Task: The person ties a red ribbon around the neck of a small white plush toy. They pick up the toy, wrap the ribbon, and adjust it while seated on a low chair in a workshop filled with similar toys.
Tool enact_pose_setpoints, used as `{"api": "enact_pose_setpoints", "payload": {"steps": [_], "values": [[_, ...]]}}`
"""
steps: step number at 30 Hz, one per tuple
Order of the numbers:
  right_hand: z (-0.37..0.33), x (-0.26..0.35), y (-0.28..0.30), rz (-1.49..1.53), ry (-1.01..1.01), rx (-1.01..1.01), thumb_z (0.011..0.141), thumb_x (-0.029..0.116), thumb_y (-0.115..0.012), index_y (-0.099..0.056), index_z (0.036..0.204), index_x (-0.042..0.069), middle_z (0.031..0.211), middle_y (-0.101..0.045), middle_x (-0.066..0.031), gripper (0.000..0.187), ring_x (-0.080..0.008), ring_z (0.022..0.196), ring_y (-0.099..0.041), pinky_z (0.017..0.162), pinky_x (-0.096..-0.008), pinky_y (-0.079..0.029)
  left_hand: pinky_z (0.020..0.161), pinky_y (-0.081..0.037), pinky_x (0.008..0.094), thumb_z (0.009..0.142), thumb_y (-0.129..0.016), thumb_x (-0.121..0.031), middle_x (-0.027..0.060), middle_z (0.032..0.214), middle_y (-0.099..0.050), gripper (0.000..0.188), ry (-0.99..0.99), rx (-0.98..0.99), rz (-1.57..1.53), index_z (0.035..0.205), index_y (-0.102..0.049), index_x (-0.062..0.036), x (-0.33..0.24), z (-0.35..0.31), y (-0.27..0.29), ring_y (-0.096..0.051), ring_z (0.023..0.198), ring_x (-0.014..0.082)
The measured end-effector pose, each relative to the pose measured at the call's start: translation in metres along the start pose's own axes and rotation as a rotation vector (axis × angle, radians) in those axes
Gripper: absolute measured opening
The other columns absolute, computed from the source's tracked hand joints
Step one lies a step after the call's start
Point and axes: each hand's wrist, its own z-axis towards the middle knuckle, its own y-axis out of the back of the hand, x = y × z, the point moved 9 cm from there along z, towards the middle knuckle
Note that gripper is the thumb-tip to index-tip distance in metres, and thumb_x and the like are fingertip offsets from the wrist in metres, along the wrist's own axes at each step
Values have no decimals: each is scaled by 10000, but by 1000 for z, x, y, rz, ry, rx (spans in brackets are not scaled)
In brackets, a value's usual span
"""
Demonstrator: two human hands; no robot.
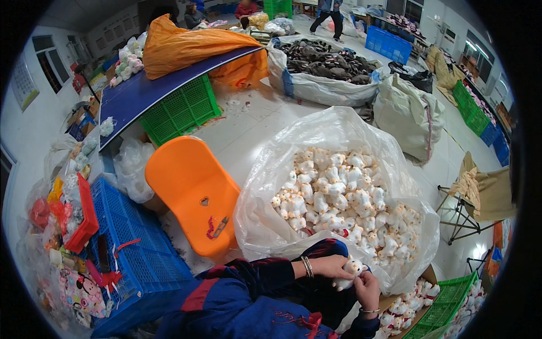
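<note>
A small white plush toy (351, 270) with a rounded head and orange-tinted ears is between my hands, above my lap. My left hand (329, 266) closes round its body from the left. From the right, my right hand (367, 290) pinches it near the head. Just beyond them a large clear plastic bag (265, 169) lies open, heaped with many similar white plush toys (339, 189). To the left, an orange plastic chair (189, 175) carries thread snips (222, 227) and a short pink-red ribbon (210, 227) on its seat.
At left stands a blue crate (141, 243) with a red tray (84, 217) and bagged items. A green crate (180, 110) is under a blue table (127, 101). White toys with red bands fill a box (389, 308) at lower right. A folding chair (480, 189) stands right. People are behind.
</note>
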Motion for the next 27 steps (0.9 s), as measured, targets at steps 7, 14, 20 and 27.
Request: {"api": "enact_pose_setpoints", "payload": {"steps": [7, 14, 20, 27], "values": [[1, 5, 4, -15, 10, 31, 826, 149, -746, -654, 964, -25, 786, -648, 2, 241, -65, 688, -558, 626, -246, -459, 707, -527, 353, 768, -700, -273, 151, 823, -710, 368, -218, -21, -69, 960, -687, 41, 5, 14, 6, -664, 734, 226], [4, -5, -6, 178, -4, 91, 862, 152, -740, -683, 1063, -30, 917, -701, -18, 277, -83, 803, -621, 726, -256, -508, 626, -504, 362, 742, -735, -320, 174, 731, -667, 366, -46, -133, 156, 796, -669, 36, 5, 10, 15, -640, 657, 235], [11, -27, -4, 62, 7, 66, 865, 177, -733, -700, 1078, -13, 912, -703, -17, 288, -99, 821, -630, 741, -271, -513, 608, -476, 378, 772, -751, -375, 171, 708, -645, 415, -77, -182, 236, 758, -642, 25, 2, 11, 18, -623, 645, 257], [0, 11, -11, 58, -181, 220, 939, 248, -644, -651, 1204, 38, 975, -703, -67, 338, -163, 873, -651, 803, -328, -526, 681, -520, 390, 850, -700, -418, 195, 808, -692, 449, -39, -103, 252, 891, -704, 29, -6, -1, 21, -679, 724, 296]]}}
